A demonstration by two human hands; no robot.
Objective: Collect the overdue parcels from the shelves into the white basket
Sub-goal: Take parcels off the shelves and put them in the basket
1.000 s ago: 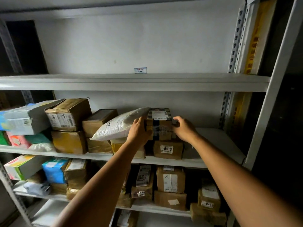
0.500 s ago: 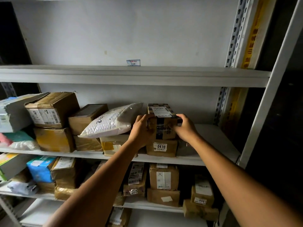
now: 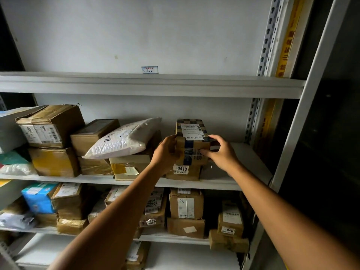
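Observation:
A small taped cardboard parcel with a checkered top and a white label [image 3: 191, 141] stands on the middle shelf [image 3: 224, 185], on top of a brown box marked 0410 [image 3: 183, 172]. My left hand [image 3: 165, 154] grips the parcel's left side. My right hand [image 3: 220, 152] curls round its right side, thumb on the front. The white basket is not in view.
A white padded mailer [image 3: 124, 139] lies tilted on boxes just left of the parcel. More cardboard boxes [image 3: 50, 125] fill the shelf's left part. The lower shelf holds several parcels [image 3: 186, 205]. A grey upright post [image 3: 303, 90] stands at the right.
The view has shifted, so the shelves sit lower in the frame. Both hands have stayed on the checkered parcel, and my right thumb now lies on its front.

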